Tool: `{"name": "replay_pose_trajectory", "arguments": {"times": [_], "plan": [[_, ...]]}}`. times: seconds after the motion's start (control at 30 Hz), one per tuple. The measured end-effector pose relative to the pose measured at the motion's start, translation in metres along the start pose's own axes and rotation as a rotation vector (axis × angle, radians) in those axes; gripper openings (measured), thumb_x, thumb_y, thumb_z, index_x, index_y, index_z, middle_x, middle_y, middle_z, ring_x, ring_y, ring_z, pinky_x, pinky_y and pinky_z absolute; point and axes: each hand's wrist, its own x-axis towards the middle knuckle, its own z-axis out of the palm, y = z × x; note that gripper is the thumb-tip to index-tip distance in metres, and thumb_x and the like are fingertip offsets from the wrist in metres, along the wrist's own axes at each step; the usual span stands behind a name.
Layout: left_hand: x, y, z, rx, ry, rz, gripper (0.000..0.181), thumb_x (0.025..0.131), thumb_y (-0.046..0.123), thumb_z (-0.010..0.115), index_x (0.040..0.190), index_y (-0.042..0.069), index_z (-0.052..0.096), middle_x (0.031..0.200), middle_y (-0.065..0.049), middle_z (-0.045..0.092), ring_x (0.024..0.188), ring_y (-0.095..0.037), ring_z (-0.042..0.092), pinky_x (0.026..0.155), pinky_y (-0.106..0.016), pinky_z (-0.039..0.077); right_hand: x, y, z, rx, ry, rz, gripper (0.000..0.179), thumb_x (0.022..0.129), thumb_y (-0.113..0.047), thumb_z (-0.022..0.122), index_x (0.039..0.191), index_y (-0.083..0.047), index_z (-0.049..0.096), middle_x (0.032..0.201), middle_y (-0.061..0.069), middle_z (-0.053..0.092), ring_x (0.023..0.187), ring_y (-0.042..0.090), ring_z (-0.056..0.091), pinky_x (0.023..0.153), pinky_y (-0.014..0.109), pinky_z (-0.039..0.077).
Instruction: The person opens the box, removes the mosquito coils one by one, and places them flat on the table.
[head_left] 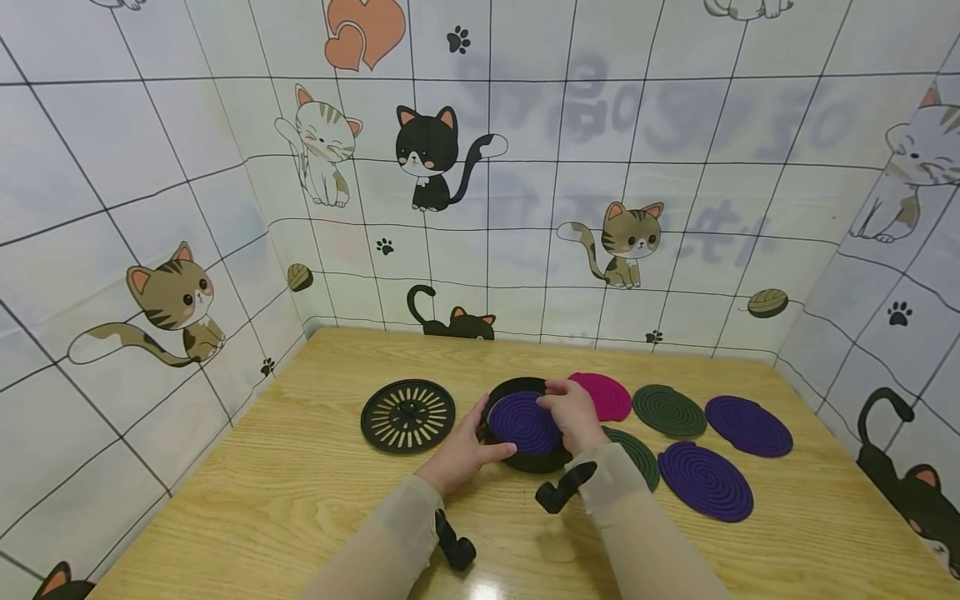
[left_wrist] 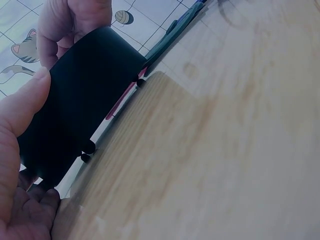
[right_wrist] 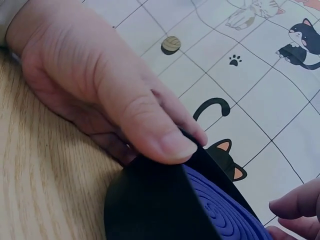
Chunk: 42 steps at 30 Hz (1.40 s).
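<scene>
A black round mosquito coil holder [head_left: 531,464] stands on the table with a purple mosquito coil [head_left: 522,422] inside its rim. My left hand [head_left: 465,454] grips the holder's left side, thumb on the near rim and fingers round the outer wall. At the coil's right edge, my right hand [head_left: 576,417] pinches with thumb and fingertips, close to the far rim. The left wrist view shows the holder's smooth wall [left_wrist: 85,95] and small feet under it. In the right wrist view the coil [right_wrist: 215,207] lies within the rim, right-hand fingertips [right_wrist: 300,202] beside it.
To the left lies a black slotted lid [head_left: 408,417] with a central knob. Right of the holder are a pink coil [head_left: 603,397], green coils [head_left: 670,410] and purple coils [head_left: 705,481]. A cat-print sheet [head_left: 525,192] surrounds the wooden table [head_left: 300,500].
</scene>
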Motion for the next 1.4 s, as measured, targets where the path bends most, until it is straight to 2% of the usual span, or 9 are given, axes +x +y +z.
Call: {"name": "replay_pose_trajectory", "arguments": {"times": [0.2, 0.37, 0.63, 0.87, 1.03, 1.4], "plan": [[-0.001, 0.0, 0.0, 0.013, 0.001, -0.001, 0.102, 0.082, 0.039, 0.076, 0.156, 0.02, 0.008, 0.159, -0.01, 0.016, 0.141, -0.034, 0.027, 0.111, -0.047, 0.028, 0.0, 0.0, -0.002, 0.077, -0.013, 0.021, 0.043, 0.092, 0.001, 0.055, 0.134, 0.006, 0.048, 0.132, 0.024, 0.049, 0.123, 0.038, 0.044, 0.106, 0.05, 0.033], [-0.001, 0.001, 0.0, 0.008, -0.001, -0.002, 0.103, 0.082, 0.039, 0.076, 0.156, 0.021, 0.008, 0.159, -0.011, 0.015, 0.141, -0.036, 0.026, 0.111, -0.048, 0.028, 0.002, 0.002, -0.002, 0.092, -0.011, 0.012, 0.042, 0.092, 0.004, 0.054, 0.134, 0.007, 0.047, 0.13, 0.025, 0.05, 0.124, 0.039, 0.044, 0.107, 0.05, 0.032], [-0.003, 0.004, 0.0, 0.007, 0.006, -0.014, 0.103, 0.081, 0.041, 0.077, 0.156, 0.022, 0.008, 0.159, -0.01, 0.015, 0.141, -0.035, 0.025, 0.111, -0.048, 0.028, 0.005, 0.004, -0.002, 0.07, -0.009, 0.01, 0.043, 0.09, 0.005, 0.055, 0.133, 0.006, 0.048, 0.129, 0.024, 0.049, 0.122, 0.037, 0.044, 0.106, 0.049, 0.034], [-0.001, 0.004, 0.0, 0.01, 0.005, -0.026, 0.1, 0.084, 0.032, 0.076, 0.156, 0.015, 0.008, 0.158, -0.015, 0.015, 0.141, -0.038, 0.025, 0.111, -0.05, 0.027, 0.005, 0.004, -0.004, 0.055, -0.034, 0.036, 0.044, 0.089, 0.004, 0.056, 0.133, 0.006, 0.05, 0.135, 0.025, 0.047, 0.125, 0.038, 0.043, 0.106, 0.048, 0.036], [-0.003, 0.005, 0.0, 0.012, 0.003, -0.021, 0.101, 0.084, 0.036, 0.076, 0.156, 0.019, 0.008, 0.158, -0.013, 0.016, 0.14, -0.037, 0.027, 0.111, -0.05, 0.028, 0.008, 0.004, -0.006, 0.08, -0.079, 0.064, 0.046, 0.089, 0.004, 0.056, 0.134, 0.006, 0.049, 0.144, 0.025, 0.038, 0.131, 0.038, 0.037, 0.108, 0.048, 0.032], [-0.004, 0.006, 0.0, 0.003, -0.001, -0.013, 0.103, 0.082, 0.039, 0.077, 0.156, 0.019, 0.007, 0.159, -0.011, 0.017, 0.141, -0.035, 0.027, 0.111, -0.049, 0.028, 0.011, 0.007, -0.009, 0.067, -0.099, 0.087, 0.047, 0.087, 0.006, 0.057, 0.134, 0.003, 0.052, 0.144, 0.024, 0.039, 0.132, 0.037, 0.036, 0.109, 0.048, 0.032]]}}
